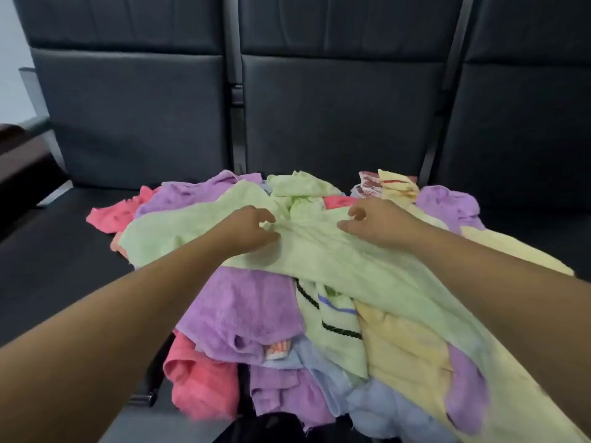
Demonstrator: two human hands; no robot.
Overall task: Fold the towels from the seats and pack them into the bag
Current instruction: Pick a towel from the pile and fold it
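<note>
A heap of towels in green, purple, pink, yellow and blue lies on the dark seats. On top is a long light green towel (335,251), draped from the far left down to the near right. My left hand (252,230) sits on its middle with fingers curled, pinching a fold of it. My right hand (377,223) hovers just right of that, fingers and thumb curved over the same towel, touching the cloth; whether it grips is unclear. A purple towel (243,308) lies under the green one. No bag is visible.
Dark padded seat backs (335,116) rise behind the heap. The seat (57,257) to the left is bare dark cushion. A pink towel (198,382) hangs over the near edge, and a dark brown object (19,161) stands at the far left.
</note>
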